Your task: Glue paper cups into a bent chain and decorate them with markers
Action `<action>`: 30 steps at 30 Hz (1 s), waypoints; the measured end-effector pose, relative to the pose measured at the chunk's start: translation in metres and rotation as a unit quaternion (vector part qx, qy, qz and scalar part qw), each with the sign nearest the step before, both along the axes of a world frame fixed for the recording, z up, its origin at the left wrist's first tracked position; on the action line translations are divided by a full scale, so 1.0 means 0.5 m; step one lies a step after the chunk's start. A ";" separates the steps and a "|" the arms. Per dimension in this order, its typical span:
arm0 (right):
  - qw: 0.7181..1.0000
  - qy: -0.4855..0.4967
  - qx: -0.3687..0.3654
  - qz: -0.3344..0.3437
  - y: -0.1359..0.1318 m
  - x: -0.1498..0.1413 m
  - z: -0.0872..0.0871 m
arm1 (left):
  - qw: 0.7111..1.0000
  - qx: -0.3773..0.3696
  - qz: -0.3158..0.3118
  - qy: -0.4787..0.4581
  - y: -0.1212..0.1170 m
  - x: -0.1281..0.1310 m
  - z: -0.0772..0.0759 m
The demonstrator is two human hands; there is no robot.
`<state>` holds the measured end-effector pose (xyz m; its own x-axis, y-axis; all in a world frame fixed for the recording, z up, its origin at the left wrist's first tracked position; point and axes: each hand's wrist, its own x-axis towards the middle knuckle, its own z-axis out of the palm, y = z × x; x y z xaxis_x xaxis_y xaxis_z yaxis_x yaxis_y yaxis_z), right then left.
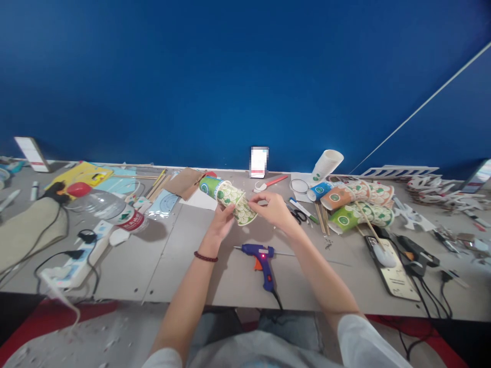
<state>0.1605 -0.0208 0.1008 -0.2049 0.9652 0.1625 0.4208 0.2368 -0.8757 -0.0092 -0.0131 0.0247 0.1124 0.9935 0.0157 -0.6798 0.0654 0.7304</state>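
My left hand is wrapped round a row of joined paper cups, green and white patterned, held on its side above the grey table. My right hand pinches the right end of the cups with its fingertips, beside a thin wooden stick on them. A blue hot glue gun with a red light lies on the table just below both hands. A dark bead bracelet sits on my left wrist.
Several glued paper cups with sticks lie to the right, with a stack of white cups, scissors and a phone. A water bottle and power strip lie left. A blue wall stands behind.
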 end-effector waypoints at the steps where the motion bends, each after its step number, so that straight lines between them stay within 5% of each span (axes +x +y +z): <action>1: 1.000 -0.003 -0.001 -0.001 0.000 0.000 0.001 | 1.000 0.000 -0.001 0.001 0.000 0.000 0.000; 30: 0.999 -0.034 0.028 -0.017 -0.008 -0.005 -0.003 | 1.000 -0.017 0.009 0.008 -0.001 0.005 0.003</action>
<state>0.1578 -0.0246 0.0993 -0.1843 0.9617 0.2027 0.4874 0.2686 -0.8309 -0.0065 -0.0138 0.0262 0.0946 0.9953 -0.0188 -0.6691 0.0776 0.7391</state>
